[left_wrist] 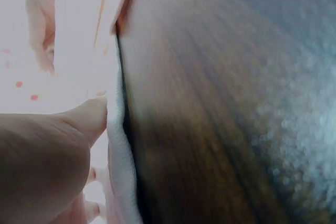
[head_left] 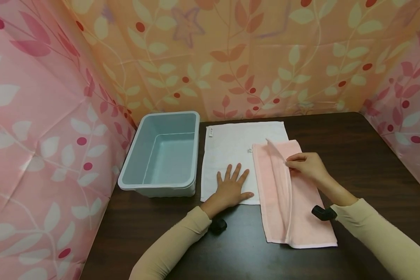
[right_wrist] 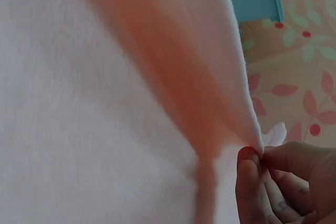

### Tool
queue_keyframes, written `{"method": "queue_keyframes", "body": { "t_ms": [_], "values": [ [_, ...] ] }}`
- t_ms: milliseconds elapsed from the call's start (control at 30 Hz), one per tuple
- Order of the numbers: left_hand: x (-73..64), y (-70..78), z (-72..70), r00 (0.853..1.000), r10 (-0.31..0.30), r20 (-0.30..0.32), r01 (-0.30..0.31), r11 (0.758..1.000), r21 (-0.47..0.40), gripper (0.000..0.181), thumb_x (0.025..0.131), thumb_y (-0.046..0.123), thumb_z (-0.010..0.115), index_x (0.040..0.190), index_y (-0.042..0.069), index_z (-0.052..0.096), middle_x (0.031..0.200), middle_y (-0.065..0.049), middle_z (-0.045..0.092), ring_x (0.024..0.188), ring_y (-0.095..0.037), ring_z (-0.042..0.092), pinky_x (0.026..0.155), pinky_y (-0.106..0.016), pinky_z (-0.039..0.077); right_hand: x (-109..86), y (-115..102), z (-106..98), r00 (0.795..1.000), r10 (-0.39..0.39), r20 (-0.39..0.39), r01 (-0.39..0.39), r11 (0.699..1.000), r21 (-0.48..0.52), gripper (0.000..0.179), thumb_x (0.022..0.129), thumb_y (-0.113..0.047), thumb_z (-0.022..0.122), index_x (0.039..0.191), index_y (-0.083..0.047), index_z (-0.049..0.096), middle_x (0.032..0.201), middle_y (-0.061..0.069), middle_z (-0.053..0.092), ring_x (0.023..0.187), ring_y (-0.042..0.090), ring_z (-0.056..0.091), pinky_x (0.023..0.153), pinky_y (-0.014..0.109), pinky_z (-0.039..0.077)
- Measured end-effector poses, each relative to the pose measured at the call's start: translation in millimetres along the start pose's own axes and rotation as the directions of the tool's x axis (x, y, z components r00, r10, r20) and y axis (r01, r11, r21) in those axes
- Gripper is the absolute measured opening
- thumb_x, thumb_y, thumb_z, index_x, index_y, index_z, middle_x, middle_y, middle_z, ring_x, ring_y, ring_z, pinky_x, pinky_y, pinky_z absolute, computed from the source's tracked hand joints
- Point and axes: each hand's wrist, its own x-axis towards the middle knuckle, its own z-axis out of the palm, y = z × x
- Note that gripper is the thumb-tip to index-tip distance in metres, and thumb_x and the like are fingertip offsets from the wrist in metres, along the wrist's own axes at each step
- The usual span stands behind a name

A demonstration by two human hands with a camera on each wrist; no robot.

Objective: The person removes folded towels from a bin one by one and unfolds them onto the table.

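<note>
A white towel (head_left: 231, 136) lies flat on the dark table, and my left hand (head_left: 230, 190) rests on its lower part with the fingers spread. In the left wrist view the thumb (left_wrist: 86, 119) lies close to the white towel's edge. To the right, a pink towel (head_left: 308, 210) partly overlaps the white one. My right hand (head_left: 306, 165) pinches a raised edge of the pink towel between thumb and fingertips, so one layer stands up as a fold. The right wrist view shows that pinched edge beside the right hand (right_wrist: 281, 182).
A light blue plastic tub (head_left: 171, 155) stands left of the white towel. Floral curtains (head_left: 231, 58) hang behind the table and at both sides. Black wrist devices (head_left: 323, 212) sit at both cuffs.
</note>
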Motion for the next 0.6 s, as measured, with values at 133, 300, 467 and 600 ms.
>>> {"method": "queue_keyframes", "body": {
  "t_ms": [133, 300, 467, 600],
  "values": [
    [-2.1, 1.6, -3.0, 1.000, 0.004, -0.002, -0.004, 1.000, -0.019, 0.085, 0.093, 0.065, 0.049, 0.160, 0.028, 0.013, 0.170, -0.005, -0.003, 0.156, -0.036, -0.004, 0.117, -0.072, 0.011, -4.0, 10.6, -32.5, 1.000, 0.009, -0.013, -0.008, 1.000, 0.017, 0.046, 0.090, -0.022, 0.073, 0.117, 0.014, 0.064, 0.074, -0.019, 0.071, 0.069, 0.001, 0.071, 0.068, 0.024, 0.060],
    [-6.0, 2.6, -6.1, 1.000, 0.013, -0.018, -0.013, 0.999, -0.041, 0.084, 0.093, 0.063, 0.051, 0.160, 0.026, 0.017, 0.170, -0.007, 0.001, 0.156, -0.037, -0.001, 0.116, -0.072, 0.011, -4.9, 29.7, -72.2, 1.000, 0.012, -0.020, -0.012, 1.000, 0.020, 0.043, 0.090, -0.022, 0.073, 0.115, 0.012, 0.066, 0.078, -0.021, 0.071, 0.070, 0.002, 0.072, 0.069, 0.026, 0.061],
    [-7.8, 3.1, -8.1, 1.000, 0.011, -0.022, -0.012, 0.999, -0.046, 0.084, 0.093, 0.062, 0.053, 0.160, 0.026, 0.017, 0.170, -0.007, 0.001, 0.156, -0.037, -0.001, 0.117, -0.072, 0.011, -4.0, 50.1, -104.3, 0.999, 0.027, -0.021, -0.026, 0.999, 0.031, 0.020, 0.090, -0.020, 0.074, 0.101, -0.004, 0.075, 0.077, -0.020, 0.072, 0.069, 0.002, 0.071, 0.066, 0.024, 0.060],
    [-8.4, 3.7, -9.0, 1.000, 0.011, -0.020, -0.012, 0.999, -0.044, 0.084, 0.093, 0.062, 0.053, 0.160, 0.025, 0.017, 0.170, -0.007, 0.001, 0.156, -0.037, -0.001, 0.117, -0.072, 0.011, -4.3, 66.0, -123.7, 0.999, 0.044, -0.017, -0.043, 0.997, 0.057, 0.007, 0.091, -0.016, 0.072, 0.088, -0.020, 0.078, 0.077, -0.019, 0.072, 0.068, 0.001, 0.070, 0.064, 0.025, 0.060]
  ]
}}
